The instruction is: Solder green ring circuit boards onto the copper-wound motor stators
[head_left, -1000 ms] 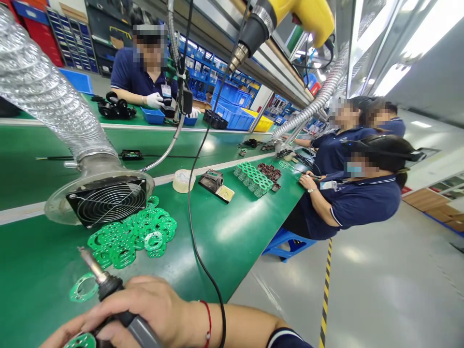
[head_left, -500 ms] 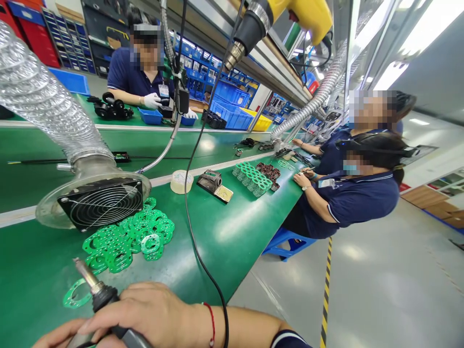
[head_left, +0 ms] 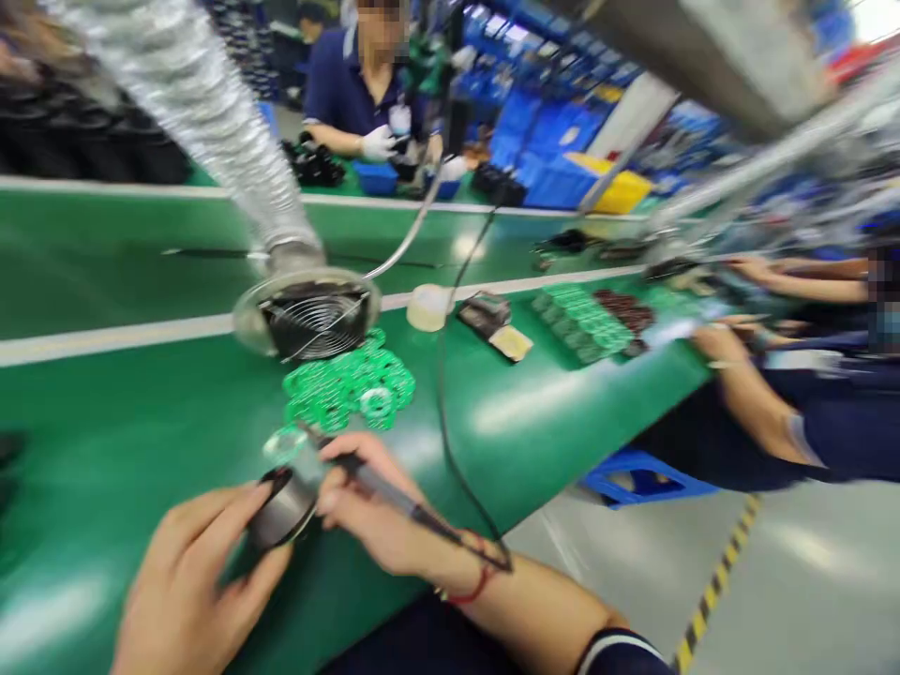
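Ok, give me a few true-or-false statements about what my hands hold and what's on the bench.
1. The right hand holds a soldering iron. True.
2. The left hand is empty. False: it grips a round dark part.
3. The green ring boards lie piled just in front of the extractor fan. True.
4. The tape roll sits on top of that pile. False: it stands apart on the bench, to the right of the fan.
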`<state>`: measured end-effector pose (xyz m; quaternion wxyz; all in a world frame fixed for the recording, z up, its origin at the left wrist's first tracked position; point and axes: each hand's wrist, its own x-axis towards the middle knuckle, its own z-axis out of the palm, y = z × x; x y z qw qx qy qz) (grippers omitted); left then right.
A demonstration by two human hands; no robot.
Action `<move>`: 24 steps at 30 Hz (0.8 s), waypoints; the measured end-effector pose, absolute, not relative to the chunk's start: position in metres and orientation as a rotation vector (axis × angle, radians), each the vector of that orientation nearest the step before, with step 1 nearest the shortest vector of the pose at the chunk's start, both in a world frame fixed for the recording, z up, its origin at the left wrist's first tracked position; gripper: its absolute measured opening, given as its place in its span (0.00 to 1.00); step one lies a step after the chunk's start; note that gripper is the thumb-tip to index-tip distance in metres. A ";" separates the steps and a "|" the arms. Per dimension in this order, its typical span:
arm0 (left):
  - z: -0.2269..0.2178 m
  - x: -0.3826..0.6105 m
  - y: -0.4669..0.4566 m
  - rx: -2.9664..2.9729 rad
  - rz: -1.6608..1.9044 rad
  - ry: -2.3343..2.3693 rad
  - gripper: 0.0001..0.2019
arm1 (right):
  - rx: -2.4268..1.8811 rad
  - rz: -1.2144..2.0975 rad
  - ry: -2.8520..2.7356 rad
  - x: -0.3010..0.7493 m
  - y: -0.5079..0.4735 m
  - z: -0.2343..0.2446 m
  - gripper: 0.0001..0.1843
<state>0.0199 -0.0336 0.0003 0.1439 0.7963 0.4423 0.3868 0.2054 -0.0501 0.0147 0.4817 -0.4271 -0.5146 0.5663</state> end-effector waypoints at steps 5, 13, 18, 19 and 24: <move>0.012 0.021 -0.037 2.131 1.089 1.372 0.16 | -0.988 1.610 -0.821 0.204 -0.044 0.030 0.18; 0.022 0.031 -0.038 1.385 0.903 1.280 0.19 | -1.050 1.501 -0.943 0.207 -0.046 0.028 0.20; 0.028 0.032 -0.036 1.228 0.791 1.263 0.21 | -1.025 1.528 -1.037 0.208 -0.044 0.025 0.21; 0.028 0.031 -0.035 1.198 0.773 1.248 0.21 | -1.029 1.520 -1.077 0.208 -0.044 0.024 0.21; 0.030 0.030 -0.028 1.054 0.642 1.121 0.19 | -1.064 1.348 -1.266 0.213 -0.050 0.017 0.17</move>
